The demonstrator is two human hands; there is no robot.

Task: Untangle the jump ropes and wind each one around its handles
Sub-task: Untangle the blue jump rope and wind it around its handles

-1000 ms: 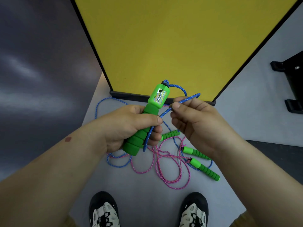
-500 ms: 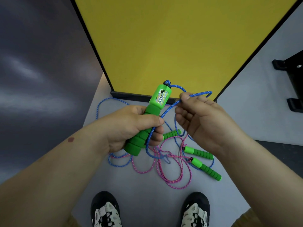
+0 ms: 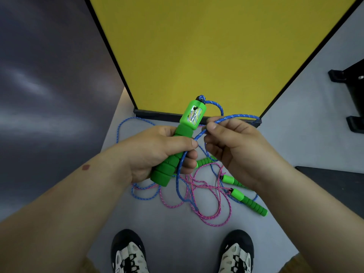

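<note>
Blue braided jump rope [image 3: 199, 134], speckled white, cord strung between both hands at frame centre; remainder trailing to grey floor [image 3: 173, 229] below.

Nearest, bottom of frame: two black-and-white lace-up shoes [image 3: 128, 253], toes pointing toward the tangle.

Above the shoes, lower centre: pink braided jump rope [image 3: 208, 219] lying in loose overlapping loops, crossed by blue strands. Two slim green ribbed foam handles [image 3: 250, 203] at right of pile, one partly hidden behind right wrist; a third green handle end [image 3: 204, 161] showing between the hands. Which handle belongs to which cord: cannot tell. Tangle not yet cleared.

Mid-frame: left hand [image 3: 157, 152] clenched round thick green foam handle with boxy counter head [image 3: 183, 138], held tilted, head up and away. Likely serving as the spool for winding. Blue cord knotted at top of head [image 3: 201, 98], looping right and down.

Right hand [image 3: 234, 148] pinching blue cord between thumb and forefinger just beside counter head; cord arcing over the knuckles, then running down past left fingertips. Probably feeding slack toward the handle.

Farther: blue loop [image 3: 122, 127] on floor at left centre. Beyond, yellow panel with black frame [image 3: 197, 46] filling upper centre.
</note>
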